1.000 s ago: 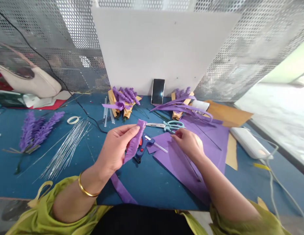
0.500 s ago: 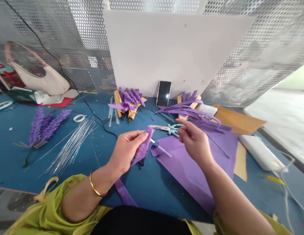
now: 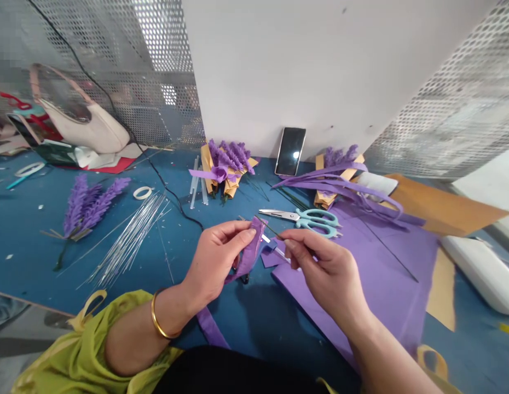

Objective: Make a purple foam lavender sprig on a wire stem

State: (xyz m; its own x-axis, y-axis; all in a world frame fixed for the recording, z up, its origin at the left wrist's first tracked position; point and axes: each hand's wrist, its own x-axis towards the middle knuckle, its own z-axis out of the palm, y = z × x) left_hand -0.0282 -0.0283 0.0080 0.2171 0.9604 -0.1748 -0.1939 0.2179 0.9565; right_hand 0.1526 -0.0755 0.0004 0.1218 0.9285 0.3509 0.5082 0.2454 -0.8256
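Observation:
My left hand (image 3: 215, 262) pinches the top of a fringed purple paper strip (image 3: 250, 254), whose tail hangs down past my wrist toward the table edge. My right hand (image 3: 326, 268) grips a thin dark green wire stem (image 3: 269, 227) between thumb and fingers, its tip touching the upper end of the strip. Under both hands lies a blue glue gun, mostly hidden. A large purple paper sheet (image 3: 386, 284) lies under my right forearm on the blue table (image 3: 41, 257).
Teal-handled scissors (image 3: 307, 219) lie just beyond my hands. A bundle of silver wires (image 3: 129, 238), finished purple lavender stems (image 3: 90, 200), a tape roll (image 3: 142, 192), wrapped bouquets (image 3: 225, 169), a phone (image 3: 291, 151) leaning on a white board, a white power strip (image 3: 480, 268) and a handbag (image 3: 80, 123) surround the work spot.
My right hand lifted off the purple sheet, took up a green wire stem and brought it to the strip's top. The camera view moved closer and shifted right.

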